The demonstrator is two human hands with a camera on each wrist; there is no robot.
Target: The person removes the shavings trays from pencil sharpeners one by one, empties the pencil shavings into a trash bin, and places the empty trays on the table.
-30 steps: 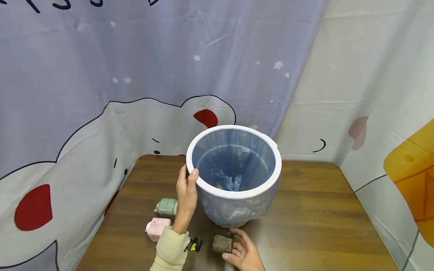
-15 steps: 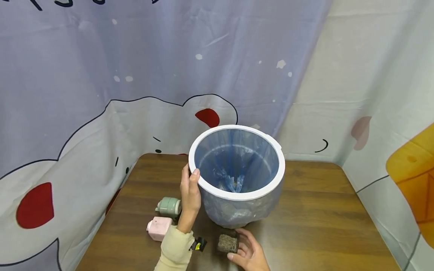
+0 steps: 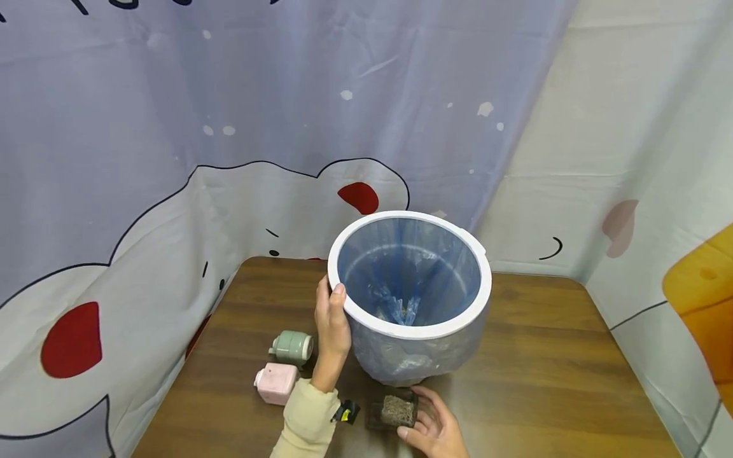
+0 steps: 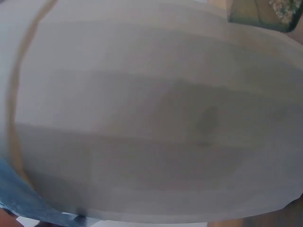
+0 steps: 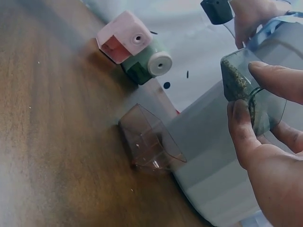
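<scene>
- Bare counter (image 3: pixel 550 369) is stretching right of the bin (image 3: pixel 420 356).
- The bin is gaping upward, offering entry.
- Left hand (image 3: pixel 333 331) is blocking its left rim (image 3: pixel 333 261).
- Pink sharpener (image 3: pixel 277 383), green sharpener (image 3: pixel 293 347) and clear tray (image 5: pixel 147 139) are obstructing near left.

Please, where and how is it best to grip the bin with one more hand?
Probably hold the bin by its white rim on the right side, coming from outside: the rim is a broad edge, nothing blocks it there, it lies opposite the left hand, and the bin narrows below.
</scene>
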